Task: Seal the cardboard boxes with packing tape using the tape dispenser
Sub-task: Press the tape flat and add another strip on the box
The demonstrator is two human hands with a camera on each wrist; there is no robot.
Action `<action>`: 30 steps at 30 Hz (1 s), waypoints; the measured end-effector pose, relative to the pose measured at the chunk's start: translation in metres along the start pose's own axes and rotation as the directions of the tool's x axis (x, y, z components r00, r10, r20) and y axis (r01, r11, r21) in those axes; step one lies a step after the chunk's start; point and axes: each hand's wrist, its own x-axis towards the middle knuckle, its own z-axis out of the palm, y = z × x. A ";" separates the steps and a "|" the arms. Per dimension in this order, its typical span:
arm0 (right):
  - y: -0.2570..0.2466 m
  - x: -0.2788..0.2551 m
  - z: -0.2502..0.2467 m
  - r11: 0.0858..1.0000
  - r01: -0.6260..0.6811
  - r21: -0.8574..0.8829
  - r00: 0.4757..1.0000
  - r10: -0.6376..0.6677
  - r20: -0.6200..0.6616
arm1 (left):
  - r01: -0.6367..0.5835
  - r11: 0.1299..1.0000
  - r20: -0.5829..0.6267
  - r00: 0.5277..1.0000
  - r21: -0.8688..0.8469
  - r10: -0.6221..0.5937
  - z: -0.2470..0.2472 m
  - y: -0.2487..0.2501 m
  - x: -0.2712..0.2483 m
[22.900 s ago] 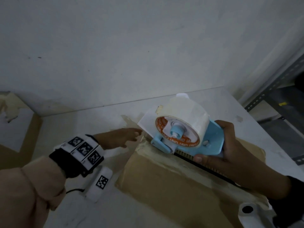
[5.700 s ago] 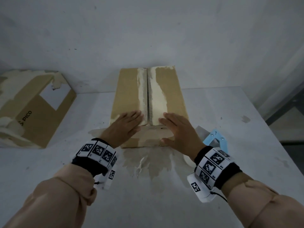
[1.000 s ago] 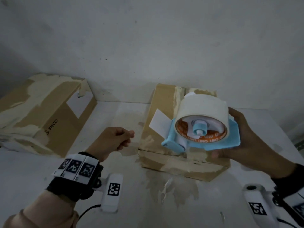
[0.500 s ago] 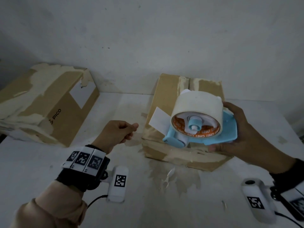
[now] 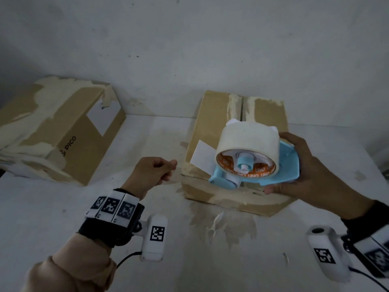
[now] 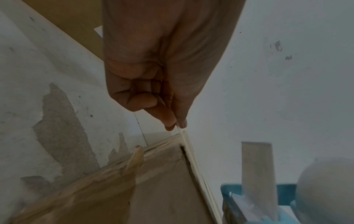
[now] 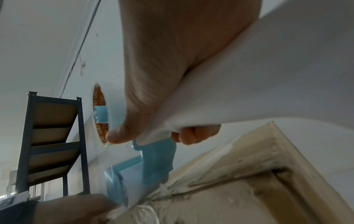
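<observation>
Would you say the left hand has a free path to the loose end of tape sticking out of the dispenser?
Probably yes: the left hand hovers beside the tape end, nothing lying between them, and the right hand holds the dispenser from its far side.

The near top of the middle box [image 5: 212,127] is hidden behind the tape dispenser [image 5: 282,165]. The box on the left [image 5: 52,127] is cut off by the left edge. The right wrist is cut off at the lower right edge.

In the left wrist view, the tape roll [image 6: 329,189] is cut off at the lower right corner.
</observation>
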 end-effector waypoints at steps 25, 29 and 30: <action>0.008 0.000 0.007 0.999 -0.015 0.031 0.999 0.016 -0.027 | 0.348 0.910 -0.069 0.926 -0.225 -0.371 0.038 -0.042 0.010; 0.009 -0.001 0.007 0.999 -0.021 0.027 0.999 0.022 -0.049 | 0.378 0.925 -0.067 0.923 -0.030 -0.380 0.039 -0.057 0.011; 0.010 -0.001 0.006 0.999 -0.024 0.021 0.998 0.025 -0.052 | 0.381 0.924 -0.062 0.923 0.021 -0.379 0.038 -0.059 0.011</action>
